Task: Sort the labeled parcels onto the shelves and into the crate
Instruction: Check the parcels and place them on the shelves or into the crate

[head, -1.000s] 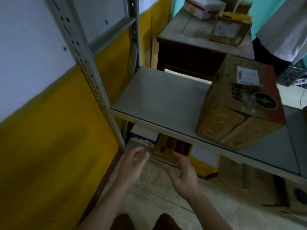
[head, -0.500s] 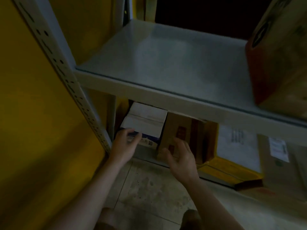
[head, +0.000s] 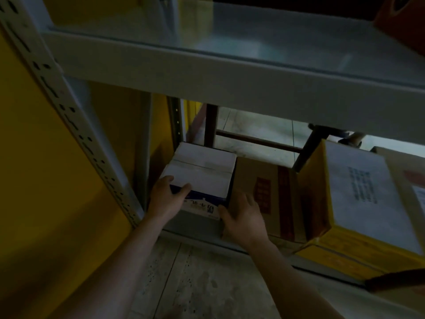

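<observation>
A white parcel with a dark blue front (head: 202,178) sits at the left end of the bottom shelf (head: 197,236). My left hand (head: 166,199) grips its front left corner, thumb on the top edge. My right hand (head: 243,217) holds its front right corner, thumb on the blue front, fingers against the brown box (head: 264,194) beside it. A yellow parcel with a printed white label (head: 358,199) stands to the right of the brown box.
A grey middle shelf (head: 230,79) hangs low over the parcels. The perforated upright (head: 76,132) and yellow wall (head: 46,180) close in the left side. Another labelled box (head: 416,199) shows at the far right. Bare tiled floor (head: 202,279) lies below my arms.
The view has dropped below the middle shelf. Both hands moved forward from the air in front of the rack onto the white parcel and now hold its two front corners.
</observation>
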A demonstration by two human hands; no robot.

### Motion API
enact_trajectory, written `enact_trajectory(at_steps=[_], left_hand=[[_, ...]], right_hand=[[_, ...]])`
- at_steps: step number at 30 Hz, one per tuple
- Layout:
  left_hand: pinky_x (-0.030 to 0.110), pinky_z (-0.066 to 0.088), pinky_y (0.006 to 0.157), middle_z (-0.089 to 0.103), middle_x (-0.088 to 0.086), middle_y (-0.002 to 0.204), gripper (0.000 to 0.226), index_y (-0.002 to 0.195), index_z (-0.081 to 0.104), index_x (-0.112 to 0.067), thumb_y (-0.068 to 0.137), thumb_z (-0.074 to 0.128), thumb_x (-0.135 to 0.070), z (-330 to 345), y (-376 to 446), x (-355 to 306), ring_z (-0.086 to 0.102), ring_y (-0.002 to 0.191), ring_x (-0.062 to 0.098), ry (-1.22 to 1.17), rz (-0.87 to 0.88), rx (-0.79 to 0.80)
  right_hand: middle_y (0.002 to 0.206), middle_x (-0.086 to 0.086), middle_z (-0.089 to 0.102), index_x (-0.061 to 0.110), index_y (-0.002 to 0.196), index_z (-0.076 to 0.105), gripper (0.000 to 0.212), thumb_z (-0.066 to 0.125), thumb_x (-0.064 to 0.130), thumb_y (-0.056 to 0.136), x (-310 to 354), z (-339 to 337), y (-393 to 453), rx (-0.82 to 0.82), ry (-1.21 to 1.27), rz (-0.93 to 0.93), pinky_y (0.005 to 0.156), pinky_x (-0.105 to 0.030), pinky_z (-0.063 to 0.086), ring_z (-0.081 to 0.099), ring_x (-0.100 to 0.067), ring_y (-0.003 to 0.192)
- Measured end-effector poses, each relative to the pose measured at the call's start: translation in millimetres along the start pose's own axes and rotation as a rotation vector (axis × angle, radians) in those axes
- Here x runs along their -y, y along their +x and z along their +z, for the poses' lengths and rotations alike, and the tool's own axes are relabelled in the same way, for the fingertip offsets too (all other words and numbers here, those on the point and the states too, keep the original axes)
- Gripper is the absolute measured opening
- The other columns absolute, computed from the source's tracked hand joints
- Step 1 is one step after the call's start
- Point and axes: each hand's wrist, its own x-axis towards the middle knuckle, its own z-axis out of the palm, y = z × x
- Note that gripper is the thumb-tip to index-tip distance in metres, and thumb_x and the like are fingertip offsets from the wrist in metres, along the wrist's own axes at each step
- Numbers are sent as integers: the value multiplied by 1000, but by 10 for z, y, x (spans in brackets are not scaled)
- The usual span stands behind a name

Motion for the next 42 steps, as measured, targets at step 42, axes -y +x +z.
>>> enact_trajectory(at_steps=[42], left_hand=[[39,48,89,61,3,117,28,120,63,-20,101,44,-12,-402,72,-248,57,110,27,-31,-4,-197]], right_hand=[[162,-7,27,24,154,26,71,32,67,98,16,395,86,49,-410,-61,124,-46,19,20,-29,151]])
